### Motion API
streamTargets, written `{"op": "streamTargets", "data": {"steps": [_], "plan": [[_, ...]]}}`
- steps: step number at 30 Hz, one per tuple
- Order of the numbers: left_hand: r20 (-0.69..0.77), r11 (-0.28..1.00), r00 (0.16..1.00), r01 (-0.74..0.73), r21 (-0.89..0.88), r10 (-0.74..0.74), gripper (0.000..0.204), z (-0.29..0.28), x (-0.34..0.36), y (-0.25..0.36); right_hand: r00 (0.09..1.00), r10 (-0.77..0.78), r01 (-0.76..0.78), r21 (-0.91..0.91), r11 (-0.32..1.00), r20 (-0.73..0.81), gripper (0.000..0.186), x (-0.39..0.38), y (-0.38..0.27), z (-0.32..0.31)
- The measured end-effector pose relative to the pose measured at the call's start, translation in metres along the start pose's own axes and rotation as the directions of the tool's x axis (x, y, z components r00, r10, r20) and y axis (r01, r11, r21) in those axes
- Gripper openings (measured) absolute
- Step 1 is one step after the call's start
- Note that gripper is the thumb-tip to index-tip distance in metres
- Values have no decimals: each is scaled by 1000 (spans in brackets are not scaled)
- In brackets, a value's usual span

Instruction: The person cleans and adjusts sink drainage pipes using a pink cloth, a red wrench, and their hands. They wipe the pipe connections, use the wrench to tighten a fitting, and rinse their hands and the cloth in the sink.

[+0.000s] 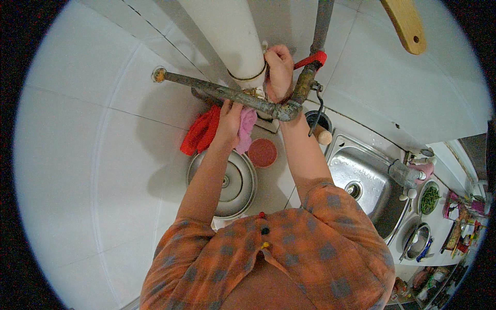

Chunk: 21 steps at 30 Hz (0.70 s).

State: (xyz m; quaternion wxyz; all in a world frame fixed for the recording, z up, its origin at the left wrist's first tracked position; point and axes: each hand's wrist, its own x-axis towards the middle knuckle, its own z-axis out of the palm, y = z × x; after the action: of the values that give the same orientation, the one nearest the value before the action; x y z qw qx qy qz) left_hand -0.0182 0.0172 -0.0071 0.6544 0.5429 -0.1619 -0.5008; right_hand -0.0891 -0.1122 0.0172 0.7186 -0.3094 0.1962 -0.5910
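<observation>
Arms [203,181] outstretched, right hand [279,73] curled; left hand [230,123] by pipe [219,92]

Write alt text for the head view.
A person's right hand, fingers curled, is beside a thick white pipe, while the left hand is between a red cloth and a pink cloth, below a grey metal pipe. A stainless-steel sink is at right; a round metal lid is below the cloths.

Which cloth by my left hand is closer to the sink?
The pink cloth, to the right of your left hand; the red cloth is on that hand's left, farther from the sink.
</observation>
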Motion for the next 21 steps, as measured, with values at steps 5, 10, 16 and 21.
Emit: {"op": "streamTargets", "data": {"steps": [5,10,16,21], "plan": [[47,998,999,-1,-69,5,35,3,-1,2,963,-252,268,-281,922,93,11,-13,5,-16],[57,999,998,28,21,-30,33,-3,-5,4,1000,16,-16,-122,992,0,12,-85,-1,-35],[29,999,999,28,41,-29,34,-2,-21,5,969,241,-246,160,956,54,17,-143,-15,-65],[176,994,984,13,111,-33,36,-12,-70,4,916,344,-390,262,883,205,25,-180,-51,-64]]}}
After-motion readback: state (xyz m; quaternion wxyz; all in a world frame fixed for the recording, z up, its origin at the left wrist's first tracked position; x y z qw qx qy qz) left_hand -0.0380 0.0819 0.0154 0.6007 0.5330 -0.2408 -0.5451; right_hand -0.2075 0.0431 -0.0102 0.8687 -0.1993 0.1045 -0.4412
